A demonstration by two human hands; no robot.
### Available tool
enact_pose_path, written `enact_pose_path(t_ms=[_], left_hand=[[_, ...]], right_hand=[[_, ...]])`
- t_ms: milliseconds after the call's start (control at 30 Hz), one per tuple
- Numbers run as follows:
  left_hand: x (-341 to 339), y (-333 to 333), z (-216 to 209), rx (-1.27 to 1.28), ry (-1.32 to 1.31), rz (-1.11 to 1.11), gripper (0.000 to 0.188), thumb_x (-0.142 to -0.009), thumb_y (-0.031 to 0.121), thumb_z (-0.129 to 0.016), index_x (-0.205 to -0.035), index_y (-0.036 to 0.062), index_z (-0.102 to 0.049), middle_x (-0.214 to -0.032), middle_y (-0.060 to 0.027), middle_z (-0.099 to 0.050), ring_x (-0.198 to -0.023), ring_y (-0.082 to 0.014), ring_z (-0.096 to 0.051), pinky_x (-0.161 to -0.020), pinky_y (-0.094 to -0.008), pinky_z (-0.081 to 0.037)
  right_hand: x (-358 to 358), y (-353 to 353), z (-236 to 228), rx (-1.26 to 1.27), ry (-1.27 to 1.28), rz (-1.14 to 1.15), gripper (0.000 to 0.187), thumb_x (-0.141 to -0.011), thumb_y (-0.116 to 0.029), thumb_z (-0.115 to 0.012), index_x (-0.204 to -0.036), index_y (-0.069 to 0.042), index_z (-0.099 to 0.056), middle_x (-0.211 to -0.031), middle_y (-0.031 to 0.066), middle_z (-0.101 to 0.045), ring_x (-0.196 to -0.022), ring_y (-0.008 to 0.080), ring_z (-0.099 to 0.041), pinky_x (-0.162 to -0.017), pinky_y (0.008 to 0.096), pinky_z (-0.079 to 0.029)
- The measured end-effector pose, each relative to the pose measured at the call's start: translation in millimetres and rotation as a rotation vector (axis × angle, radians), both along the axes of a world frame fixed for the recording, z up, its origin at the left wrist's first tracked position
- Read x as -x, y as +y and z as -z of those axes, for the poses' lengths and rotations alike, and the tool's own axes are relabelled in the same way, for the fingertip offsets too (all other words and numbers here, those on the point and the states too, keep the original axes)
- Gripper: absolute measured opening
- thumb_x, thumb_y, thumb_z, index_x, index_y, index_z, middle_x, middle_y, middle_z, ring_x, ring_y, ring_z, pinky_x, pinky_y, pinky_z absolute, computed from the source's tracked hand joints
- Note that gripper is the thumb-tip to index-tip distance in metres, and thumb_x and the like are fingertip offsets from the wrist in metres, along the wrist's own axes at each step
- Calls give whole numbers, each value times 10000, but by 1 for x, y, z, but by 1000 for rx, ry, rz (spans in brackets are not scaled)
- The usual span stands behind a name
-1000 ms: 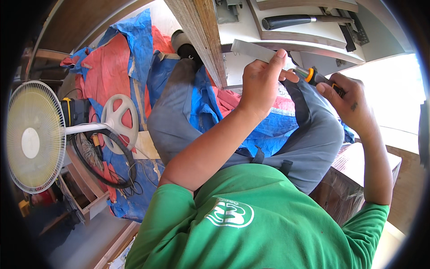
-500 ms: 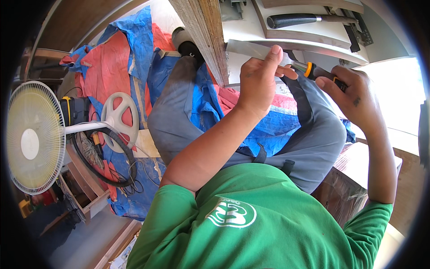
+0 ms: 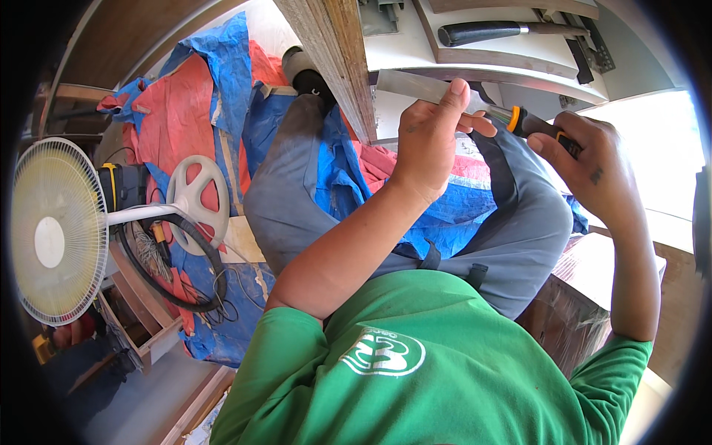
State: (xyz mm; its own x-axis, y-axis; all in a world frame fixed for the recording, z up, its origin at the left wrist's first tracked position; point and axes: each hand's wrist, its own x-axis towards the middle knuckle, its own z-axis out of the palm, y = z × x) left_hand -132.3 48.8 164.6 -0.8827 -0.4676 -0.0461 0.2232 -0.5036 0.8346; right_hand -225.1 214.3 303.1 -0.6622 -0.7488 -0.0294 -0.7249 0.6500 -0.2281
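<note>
My right hand is closed round the black-and-yellow handle of a hand tool. From the handle a long, flat, pale blade appears to run left to my left hand. That hand is raised, its thumb up against the blade and a fingertip poking out on the right; its other fingers are mostly hidden. The tool's exact kind cannot be made out. Above it, a black-handled tool with a metal collar and brownish shank lies in the open cabinet.
A wooden upright stands left of the cabinet. Red and blue tarpaulin covers the floor round my legs. At left are a fan, a black hose and tangled cords. A plastic-wrapped wooden unit sits at right.
My right hand and the tool's handle have shifted slightly right and down. My left hand is almost where it was, its fingertips a little farther out. The view has shifted slightly.
</note>
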Motion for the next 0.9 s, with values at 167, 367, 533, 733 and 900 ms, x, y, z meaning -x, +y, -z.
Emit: enact_pose_path(t_ms=[167,367,533,733,900], left_hand=[[2,-6,1,2,0,-17,544,-1037,506,-565,-923,-8,-705,-826,-173,-740,-864,-249,-722,-902,-375,-492],[1,-8,2,-31,9,-9,544,-1033,510,-571,-927,-6,-707,-834,-158,-737,-867,-253,-724,-887,-378,-496],[2,-8,1,-56,54,-3,525,-1032,493,-580,-926,-6,-705,-832,-134,-728,-854,-263,-728,-892,-384,-503],[2,-9,1,-57,79,-16,491,-1031,473,-594,-954,1,-702,-830,-122,-723,-851,-268,-729,-890,-394,-508],[2,-10,3,-26,50,26,492,-1033,480,-585,-979,2,-689,-861,-122,-723,-857,-261,-724,-900,-392,-502]], right_hand=[[-2,-4,2,94,80,-101,406,-910,-347,-785,-806,10,-624,-600,135,-515,-501,237,-424,-502,374,-368],[-7,-8,-4,26,121,-43,379,-868,-375,-801,-807,-26,-665,-613,144,-591,-518,293,-587,-512,394,-462],[-7,-10,-7,20,150,-52,390,-861,-378,-809,-791,-25,-658,-594,136,-585,-505,288,-579,-508,393,-459],[-6,-11,-6,7,169,-79,394,-863,-378,-805,-787,-21,-658,-587,121,-559,-515,287,-560,-511,398,-438],[-5,-10,-3,33,111,-1,406,-869,-392,-793,-787,-17,-659,-619,127,-565,-551,299,-570,-524,415,-428]])
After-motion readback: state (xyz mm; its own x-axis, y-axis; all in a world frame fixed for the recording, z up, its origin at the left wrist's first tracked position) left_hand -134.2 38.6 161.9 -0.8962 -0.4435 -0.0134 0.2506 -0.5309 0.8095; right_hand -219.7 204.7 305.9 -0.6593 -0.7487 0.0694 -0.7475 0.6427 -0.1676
